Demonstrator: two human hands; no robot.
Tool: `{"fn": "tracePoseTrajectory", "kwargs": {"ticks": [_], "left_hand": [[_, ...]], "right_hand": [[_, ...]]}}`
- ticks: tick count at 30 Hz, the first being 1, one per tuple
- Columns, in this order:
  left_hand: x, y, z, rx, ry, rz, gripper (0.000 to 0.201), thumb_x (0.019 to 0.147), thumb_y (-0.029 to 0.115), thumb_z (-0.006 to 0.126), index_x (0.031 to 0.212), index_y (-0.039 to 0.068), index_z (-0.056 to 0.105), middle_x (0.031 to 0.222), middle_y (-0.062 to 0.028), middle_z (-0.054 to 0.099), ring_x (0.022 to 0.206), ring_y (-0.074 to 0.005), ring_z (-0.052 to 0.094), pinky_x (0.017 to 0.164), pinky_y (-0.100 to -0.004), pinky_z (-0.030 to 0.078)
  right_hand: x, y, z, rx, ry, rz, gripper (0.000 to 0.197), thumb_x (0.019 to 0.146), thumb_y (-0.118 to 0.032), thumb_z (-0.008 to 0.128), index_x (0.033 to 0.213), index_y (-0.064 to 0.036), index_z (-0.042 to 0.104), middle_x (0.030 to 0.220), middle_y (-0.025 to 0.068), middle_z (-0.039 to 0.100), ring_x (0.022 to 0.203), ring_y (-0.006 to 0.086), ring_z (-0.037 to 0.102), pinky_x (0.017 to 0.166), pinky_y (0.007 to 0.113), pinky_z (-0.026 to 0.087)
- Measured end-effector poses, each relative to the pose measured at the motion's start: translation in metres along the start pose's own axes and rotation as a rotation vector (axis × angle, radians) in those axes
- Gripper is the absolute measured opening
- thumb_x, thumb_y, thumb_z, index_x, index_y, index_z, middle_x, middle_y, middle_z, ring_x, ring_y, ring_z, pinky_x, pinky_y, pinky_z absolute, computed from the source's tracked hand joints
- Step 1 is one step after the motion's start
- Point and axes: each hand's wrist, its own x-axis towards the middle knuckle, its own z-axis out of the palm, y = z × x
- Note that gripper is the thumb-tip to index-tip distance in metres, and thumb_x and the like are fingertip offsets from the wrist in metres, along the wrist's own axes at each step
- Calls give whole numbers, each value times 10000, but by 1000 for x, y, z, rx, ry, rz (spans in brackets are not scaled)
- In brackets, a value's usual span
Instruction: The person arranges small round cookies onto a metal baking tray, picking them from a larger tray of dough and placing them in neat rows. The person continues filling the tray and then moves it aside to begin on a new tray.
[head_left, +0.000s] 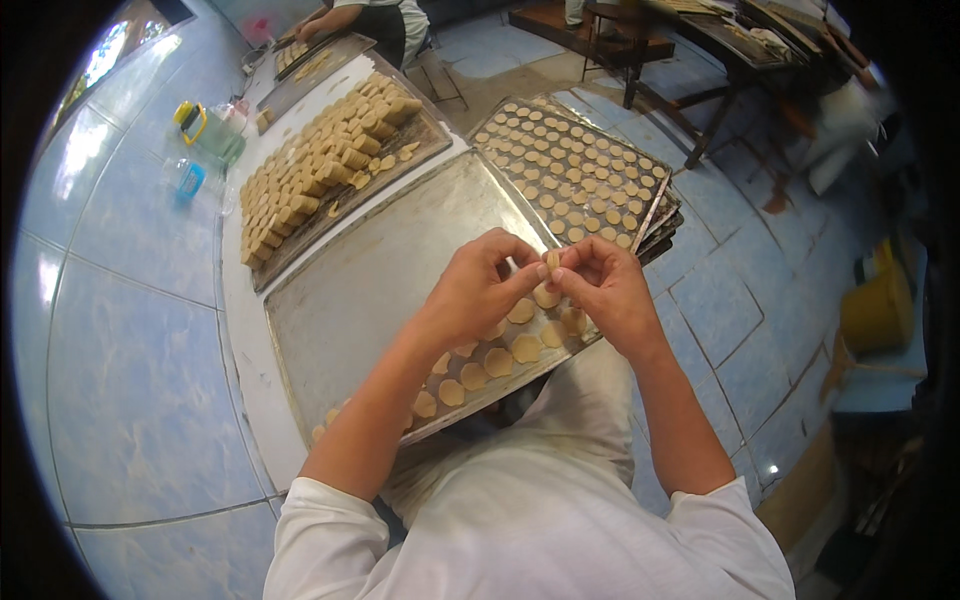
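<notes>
— While both hands meet over the near metal tray [370, 270], what are they doing?

— The left hand [478, 288] and the right hand [603, 290] are drawn close, fingertips touching. Between them they pinch one small dough disc [551, 261], held on edge just above the tray's right corner. Neither hand is spread; the fingers curl in around the piece.

— And what lies on that tray?

— Flat round dough pieces [497, 362] sit in rows along its near edge, right under the wrists. Most of the tray beyond the hands is bare metal.

— What sits beyond that tray?

— To its far right, touching its corner, a second tray [655, 212] lies on a stack of trays, covered with many small flat rounds [570, 160]. To its far left, another tray [425, 135] carries thick stacked blocks of dough [320, 160] in long rows. All rest on a white worktop [245, 340] laid over a blue tiled floor [130, 380].

— Anything else near?

— Left of the block tray stand a clear jug with a yellow lid [205, 128] and a small blue-capped container [190, 180]. Past the block tray, another person [385, 18] bends over a further tray. Far right of the near tray there is a yellow bucket [878, 310].
</notes>
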Motion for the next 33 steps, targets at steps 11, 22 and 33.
{"fn": "tracePoseTrajectory", "kwargs": {"ticks": [11,22,33], "left_hand": [[-16,-17,-18,334,120,-2,271,975,241,742,1001,-28,760,997,-154,718,816,-241,669,773,-397,546],[-41,-25,-32,299,172,-55,241,962,218,760,1007,-19,766,957,-125,702,835,-201,649,772,-351,529],[-65,-40,-41,245,201,-102,199,962,179,760,977,-18,735,882,-76,664,752,-161,598,707,-323,502]], "right_hand": [[-4,-7,11,-40,6,94,66,984,-57,728,1013,-50,669,1016,61,770,876,107,753,734,240,574],[-3,2,43,-6,-53,78,82,925,20,737,899,-9,665,1045,71,744,902,83,701,794,243,583],[-10,11,65,-126,-165,62,52,972,16,736,968,2,687,1102,57,714,938,96,714,891,263,594]]}}
